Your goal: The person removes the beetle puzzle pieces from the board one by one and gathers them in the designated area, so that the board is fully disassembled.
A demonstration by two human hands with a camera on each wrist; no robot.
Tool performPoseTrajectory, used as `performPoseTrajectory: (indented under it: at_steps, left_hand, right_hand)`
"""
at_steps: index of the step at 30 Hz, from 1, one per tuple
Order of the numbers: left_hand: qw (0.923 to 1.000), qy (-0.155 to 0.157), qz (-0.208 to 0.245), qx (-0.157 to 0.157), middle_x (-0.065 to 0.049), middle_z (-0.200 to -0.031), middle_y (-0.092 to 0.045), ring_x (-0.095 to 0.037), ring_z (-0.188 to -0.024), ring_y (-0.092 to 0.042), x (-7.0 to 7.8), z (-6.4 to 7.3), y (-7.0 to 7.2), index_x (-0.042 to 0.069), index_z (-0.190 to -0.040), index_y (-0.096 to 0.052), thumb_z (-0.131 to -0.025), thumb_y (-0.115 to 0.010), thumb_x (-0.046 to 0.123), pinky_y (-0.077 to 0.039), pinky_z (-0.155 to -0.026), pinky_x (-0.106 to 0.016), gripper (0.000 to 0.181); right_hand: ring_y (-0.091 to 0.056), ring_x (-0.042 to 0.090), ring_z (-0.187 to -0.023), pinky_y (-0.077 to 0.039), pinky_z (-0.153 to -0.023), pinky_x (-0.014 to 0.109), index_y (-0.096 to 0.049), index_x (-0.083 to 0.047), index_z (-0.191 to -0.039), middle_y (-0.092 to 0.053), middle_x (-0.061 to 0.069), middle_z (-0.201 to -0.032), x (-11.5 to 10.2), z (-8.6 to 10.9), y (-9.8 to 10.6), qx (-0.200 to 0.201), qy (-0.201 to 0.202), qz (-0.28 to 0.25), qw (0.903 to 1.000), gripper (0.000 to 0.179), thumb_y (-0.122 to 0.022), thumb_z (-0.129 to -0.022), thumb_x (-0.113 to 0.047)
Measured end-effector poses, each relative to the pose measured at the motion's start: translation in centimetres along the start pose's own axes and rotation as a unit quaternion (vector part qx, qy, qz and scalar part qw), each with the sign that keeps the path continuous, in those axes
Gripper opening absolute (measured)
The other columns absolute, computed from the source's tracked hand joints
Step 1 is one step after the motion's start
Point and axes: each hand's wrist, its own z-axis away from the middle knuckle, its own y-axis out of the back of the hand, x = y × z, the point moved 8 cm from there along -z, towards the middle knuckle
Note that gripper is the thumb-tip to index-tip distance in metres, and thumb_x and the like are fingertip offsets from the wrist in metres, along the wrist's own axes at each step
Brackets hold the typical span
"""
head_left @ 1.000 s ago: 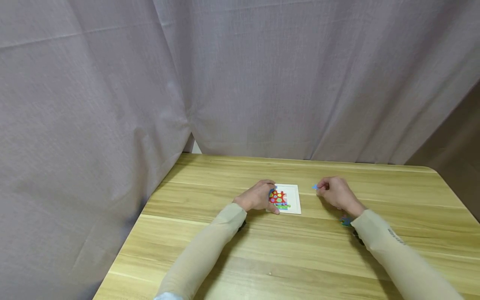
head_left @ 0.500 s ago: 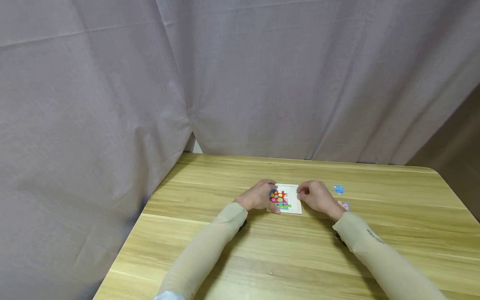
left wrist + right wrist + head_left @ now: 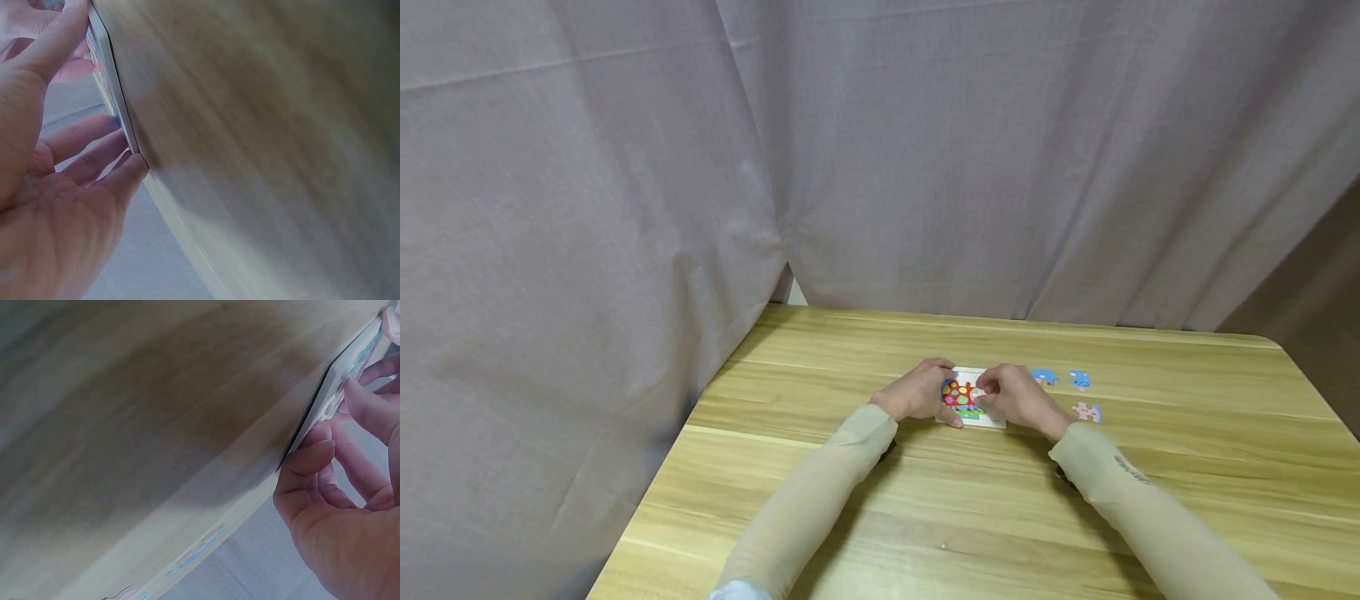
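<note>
Lying flat, face-up: puzzle tray (image 3: 996,422)

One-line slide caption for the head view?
Left hand holds a part-filled puzzle tray, right hand over it; three loose pieces lie to the right on a wooden table.

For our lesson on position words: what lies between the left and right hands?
The head view shows the puzzle tray, with a red dotted section in it.

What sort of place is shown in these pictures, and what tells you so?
Probably an indoor work corner screened off by cloth, though the room beyond is mostly hidden. Grey curtains hang along the far side of a wood-grain table, where a part-filled jigsaw board and loose pieces lie.
</note>
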Motion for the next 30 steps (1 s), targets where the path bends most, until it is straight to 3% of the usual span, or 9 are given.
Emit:
performPoseTrajectory:
  at_steps: [7, 10, 14, 19, 30]
  left_hand:
    - [0.9999, -0.005, -0.011, 0.003, -0.006, -0.174, -0.045, -0.022, -0.165, -0.038, 0.04, 0.06, -0.04, 0.009, -0.150, -0.064, -0.086, -0.093, 0.046, -0.038, -0.135, -0.032, 0.080]
    - [0.9998, -0.016, -0.008, 0.010, -0.007, -0.170, -0.050, -0.023, -0.161, -0.044, 0.17, 0.13, 0.10, 0.008, -0.146, -0.064, -0.085, -0.094, 0.045, -0.041, -0.133, -0.032, 0.077]
    - [0.9992, -0.035, 0.002, 0.020, -0.003, -0.149, -0.066, -0.020, -0.140, -0.059, 0.37, 0.16, 0.27, 0.011, -0.132, -0.065, -0.084, -0.096, 0.042, -0.054, -0.115, -0.027, 0.065]
    - [0.9983, -0.049, 0.007, 0.030, 0.002, -0.123, -0.071, -0.014, -0.118, -0.063, 0.49, 0.15, 0.43, 0.011, -0.122, -0.069, -0.082, -0.097, 0.040, -0.057, -0.097, -0.021, 0.057]
    - [0.9982, -0.048, 0.012, 0.035, 0.000, -0.130, -0.072, -0.016, -0.121, -0.065, 0.37, 0.04, 0.40, 0.010, -0.125, -0.072, -0.081, -0.099, 0.039, -0.058, -0.101, -0.022, 0.060]
  right_hand:
    - [-0.068, 0.019, -0.086, -0.058, -0.078, 0.033, -0.079, 0.005, -0.106, -0.077, 0.012, -0.094, -0.14, -0.18, -0.36, -0.002, -0.008, 0.003, 1.0000, 0.017, -0.078, -0.091, -0.002]
    - [-0.066, 0.018, -0.086, -0.055, -0.078, 0.031, -0.079, 0.005, -0.106, -0.076, 0.011, -0.094, -0.05, -0.22, -0.49, -0.007, -0.017, -0.003, 0.9998, 0.016, -0.077, -0.091, -0.001]
    - [-0.061, 0.018, -0.084, -0.050, -0.075, 0.029, -0.076, 0.005, -0.107, -0.072, 0.010, -0.093, -0.04, -0.16, -0.52, -0.022, -0.029, -0.019, 0.9992, 0.015, -0.076, -0.093, -0.001]
    - [-0.057, 0.017, -0.083, -0.047, -0.073, 0.028, -0.071, 0.003, -0.108, -0.067, 0.009, -0.092, 0.04, -0.25, -0.77, -0.046, -0.040, -0.029, 0.9977, 0.013, -0.075, -0.098, -0.002]
    - [-0.059, 0.017, -0.086, -0.048, -0.075, 0.026, -0.067, 0.001, -0.106, -0.067, 0.009, -0.096, 0.02, -0.36, -0.81, -0.039, -0.040, -0.036, 0.9978, 0.017, -0.080, -0.095, -0.003]
